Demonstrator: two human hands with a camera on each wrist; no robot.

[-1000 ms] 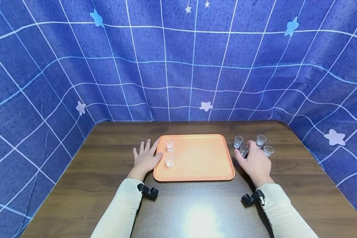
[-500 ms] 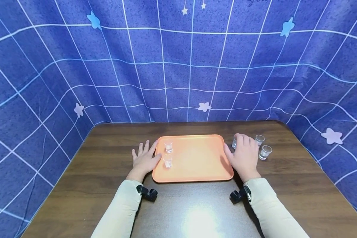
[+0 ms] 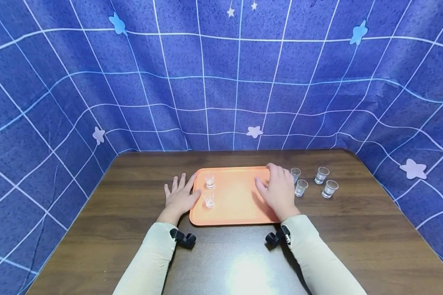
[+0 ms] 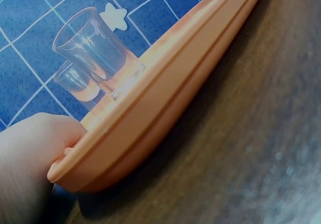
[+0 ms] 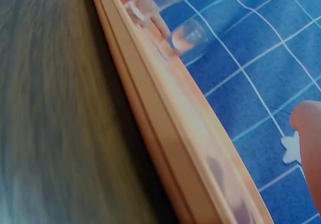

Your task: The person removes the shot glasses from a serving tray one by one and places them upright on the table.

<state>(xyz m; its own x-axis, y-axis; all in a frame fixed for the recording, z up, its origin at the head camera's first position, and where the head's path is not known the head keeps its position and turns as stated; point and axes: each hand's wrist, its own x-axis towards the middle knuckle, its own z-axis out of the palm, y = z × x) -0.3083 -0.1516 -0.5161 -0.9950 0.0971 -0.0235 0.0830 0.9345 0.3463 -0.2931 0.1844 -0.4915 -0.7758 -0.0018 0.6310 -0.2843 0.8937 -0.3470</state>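
**Entry: orange tray w/ shot glasses, dark wood table**

- Orange tray [image 3: 236,198]: we are logging it flat on the table [image 3: 133,229], centre, long side toward the person.
- Far tray glass [image 3: 209,180] & near tray glass [image 3: 208,198]: both are standing upright at the tray's left end, close to the rim. In the left wrist view they are overlapping.
- Left hand [image 3: 179,197]: it is lying flat on the table w/ fingers spread, thumb against the tray's left rim, holding nothing.
- Right hand [image 3: 278,190]: it is hovering or resting palm-down over the tray's right end, fingers loosely extended. We are seeing nothing in it. Whether it is touching the tray, we cannot tell.
- Loose shot glasses, all upright on the table right of the tray:
  - rear-left glass [image 3: 295,174]
  - front-left glass [image 3: 301,187]
  - rear-right glass [image 3: 321,175]
  - front-right glass [image 3: 330,188]

**Risks we are flagging (judgement):**

1. The front-left and rear-left glasses are sitting just beside the right hand's outer edge. A sideways sweep or careless reach is risking a knock-over, poss. a chain hit on the rear-right and front-right glasses.
2. The tray glasses are standing near the left rim. A thumb push or lift on that side is risking a tilt, w/ smooth glass sliding or tipping on smooth plastic.
3. Clear glass is reading poorly against the table, so a misjudged pinch on a rim is poss.
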